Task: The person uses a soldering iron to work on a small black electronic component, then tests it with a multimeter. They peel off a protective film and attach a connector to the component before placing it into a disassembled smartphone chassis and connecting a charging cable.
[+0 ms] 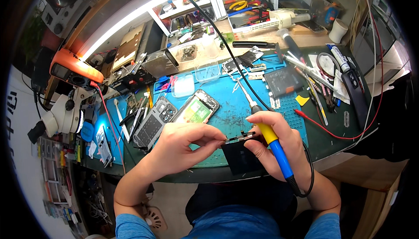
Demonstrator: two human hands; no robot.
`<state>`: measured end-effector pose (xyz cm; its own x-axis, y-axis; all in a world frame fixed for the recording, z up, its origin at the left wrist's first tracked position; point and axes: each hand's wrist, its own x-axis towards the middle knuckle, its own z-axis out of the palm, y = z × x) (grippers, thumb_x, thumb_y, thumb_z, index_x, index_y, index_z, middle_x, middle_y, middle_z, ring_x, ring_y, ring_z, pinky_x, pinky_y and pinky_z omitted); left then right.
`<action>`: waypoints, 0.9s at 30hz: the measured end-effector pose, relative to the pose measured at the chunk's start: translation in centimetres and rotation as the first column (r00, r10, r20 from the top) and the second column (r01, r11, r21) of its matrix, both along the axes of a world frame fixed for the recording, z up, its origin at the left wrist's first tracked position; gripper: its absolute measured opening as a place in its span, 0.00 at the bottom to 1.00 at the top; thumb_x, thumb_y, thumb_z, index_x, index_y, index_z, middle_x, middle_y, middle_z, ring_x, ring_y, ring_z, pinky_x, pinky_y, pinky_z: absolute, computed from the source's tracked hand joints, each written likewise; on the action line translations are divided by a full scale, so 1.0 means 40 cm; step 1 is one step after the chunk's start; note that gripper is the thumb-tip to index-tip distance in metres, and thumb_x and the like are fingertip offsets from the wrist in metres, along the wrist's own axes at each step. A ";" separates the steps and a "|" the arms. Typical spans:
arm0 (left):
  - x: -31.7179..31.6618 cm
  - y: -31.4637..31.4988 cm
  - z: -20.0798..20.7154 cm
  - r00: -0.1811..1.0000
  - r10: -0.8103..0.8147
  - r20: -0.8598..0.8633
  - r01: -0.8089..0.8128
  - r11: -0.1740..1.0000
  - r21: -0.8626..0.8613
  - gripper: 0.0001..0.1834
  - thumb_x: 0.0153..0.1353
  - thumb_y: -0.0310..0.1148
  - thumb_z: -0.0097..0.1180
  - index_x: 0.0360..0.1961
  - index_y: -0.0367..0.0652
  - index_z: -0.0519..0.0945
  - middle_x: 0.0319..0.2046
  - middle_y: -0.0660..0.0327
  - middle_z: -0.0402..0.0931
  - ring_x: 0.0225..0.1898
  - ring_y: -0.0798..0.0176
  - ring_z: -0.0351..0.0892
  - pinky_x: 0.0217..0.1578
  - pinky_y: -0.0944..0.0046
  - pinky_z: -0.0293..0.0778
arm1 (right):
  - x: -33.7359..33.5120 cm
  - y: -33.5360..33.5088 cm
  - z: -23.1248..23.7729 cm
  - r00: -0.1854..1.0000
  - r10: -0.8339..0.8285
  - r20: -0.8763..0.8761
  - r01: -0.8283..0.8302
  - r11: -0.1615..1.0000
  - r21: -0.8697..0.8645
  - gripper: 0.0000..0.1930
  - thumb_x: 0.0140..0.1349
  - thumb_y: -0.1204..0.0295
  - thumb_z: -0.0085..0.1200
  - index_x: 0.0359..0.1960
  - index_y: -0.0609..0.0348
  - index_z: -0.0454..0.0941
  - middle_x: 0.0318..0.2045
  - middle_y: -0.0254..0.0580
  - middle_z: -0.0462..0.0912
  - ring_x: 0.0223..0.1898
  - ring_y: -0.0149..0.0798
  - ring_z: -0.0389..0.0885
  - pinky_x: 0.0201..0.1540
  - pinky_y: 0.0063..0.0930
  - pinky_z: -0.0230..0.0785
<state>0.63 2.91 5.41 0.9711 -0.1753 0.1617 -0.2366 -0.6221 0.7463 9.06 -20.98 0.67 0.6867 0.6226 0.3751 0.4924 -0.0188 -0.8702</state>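
The left hand (187,145), at the centre of the frame, pinches the left end of a dark flat part (239,159) by its upper edge. The right hand (281,145) is closed around a yellow-and-blue soldering iron (271,140), its thumb at the part's right end. Beyond the hands spreads a blue mat (231,119), with an opened phone (198,108) left of centre. An orange multimeter (76,68) stands at the upper left; loose tools (312,75) lie on the desk (340,127) at the right.

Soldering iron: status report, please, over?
Right hand grips yellow-and-blue soldering iron, tip pointing away. Left hand pinches black flat part near its top left corner. Black cable crosses the view.
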 end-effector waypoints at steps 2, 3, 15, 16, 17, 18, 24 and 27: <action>-0.002 0.004 0.006 1.000 -0.014 0.022 0.012 0.996 0.087 0.08 0.61 0.20 0.70 0.42 0.38 0.88 0.33 0.58 0.89 0.34 0.65 0.92 0.34 0.70 0.84 | 0.000 0.002 -0.001 1.000 0.010 -0.002 -0.009 1.000 0.010 0.24 0.63 0.78 0.69 0.60 0.56 0.75 0.43 0.47 0.86 0.41 0.41 0.91 0.43 0.30 0.83; -0.002 0.004 0.005 0.999 -0.018 0.050 0.012 0.993 0.116 0.08 0.61 0.22 0.70 0.42 0.39 0.88 0.32 0.59 0.89 0.33 0.64 0.91 0.34 0.68 0.84 | 0.001 0.002 0.000 1.000 0.011 0.001 -0.011 1.000 0.009 0.24 0.63 0.78 0.69 0.60 0.56 0.75 0.42 0.47 0.86 0.41 0.42 0.91 0.43 0.30 0.83; 0.017 0.015 0.007 0.986 -0.169 0.005 0.168 0.985 0.022 0.11 0.65 0.28 0.69 0.48 0.42 0.88 0.34 0.59 0.88 0.35 0.61 0.90 0.35 0.64 0.82 | -0.003 0.008 -0.001 0.999 0.040 0.008 -0.040 0.997 0.069 0.24 0.63 0.80 0.67 0.60 0.55 0.74 0.39 0.49 0.85 0.38 0.45 0.89 0.40 0.33 0.81; 0.016 0.018 0.011 0.985 -0.168 -0.039 0.169 0.986 0.011 0.11 0.65 0.28 0.69 0.49 0.41 0.89 0.34 0.59 0.89 0.35 0.61 0.90 0.36 0.65 0.83 | -0.001 0.010 -0.004 0.999 0.037 0.018 -0.038 0.996 0.076 0.24 0.63 0.80 0.67 0.60 0.55 0.74 0.39 0.49 0.85 0.38 0.46 0.89 0.40 0.34 0.80; 0.015 0.018 0.014 0.982 -0.168 -0.083 0.169 0.986 0.000 0.11 0.65 0.28 0.69 0.49 0.41 0.89 0.35 0.59 0.89 0.36 0.62 0.90 0.36 0.65 0.83 | 0.000 0.011 -0.006 0.999 0.034 0.029 -0.036 0.996 0.084 0.24 0.63 0.80 0.67 0.60 0.55 0.74 0.39 0.49 0.84 0.38 0.48 0.88 0.39 0.35 0.80; 0.015 0.015 0.017 0.983 -0.145 -0.111 0.145 0.989 -0.012 0.11 0.63 0.26 0.70 0.47 0.40 0.89 0.34 0.59 0.89 0.35 0.63 0.91 0.36 0.66 0.83 | 0.001 0.011 -0.006 0.999 0.034 0.028 -0.037 0.996 0.086 0.24 0.63 0.80 0.67 0.60 0.55 0.74 0.39 0.50 0.84 0.38 0.49 0.88 0.39 0.36 0.80; 0.006 -0.001 0.029 0.976 -0.053 -0.213 0.043 0.998 -0.048 0.09 0.61 0.22 0.70 0.43 0.37 0.90 0.30 0.59 0.89 0.32 0.67 0.91 0.34 0.70 0.82 | 0.000 0.014 -0.008 0.998 0.030 0.046 -0.035 0.994 0.102 0.24 0.63 0.80 0.66 0.60 0.55 0.75 0.39 0.52 0.84 0.38 0.52 0.87 0.40 0.38 0.79; 0.004 -0.003 0.027 0.976 -0.049 -0.214 0.036 0.997 -0.065 0.08 0.62 0.22 0.70 0.42 0.37 0.90 0.30 0.59 0.89 0.32 0.68 0.91 0.34 0.70 0.82 | -0.001 0.011 -0.007 0.999 0.035 0.039 -0.039 0.994 0.104 0.24 0.62 0.81 0.66 0.60 0.55 0.75 0.39 0.52 0.84 0.38 0.53 0.87 0.40 0.38 0.79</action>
<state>0.79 2.77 6.48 0.9762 -0.2134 -0.0385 -0.0917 -0.5674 0.8183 9.02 -20.54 0.38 0.6483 0.6034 0.4644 0.5229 0.0906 -0.8476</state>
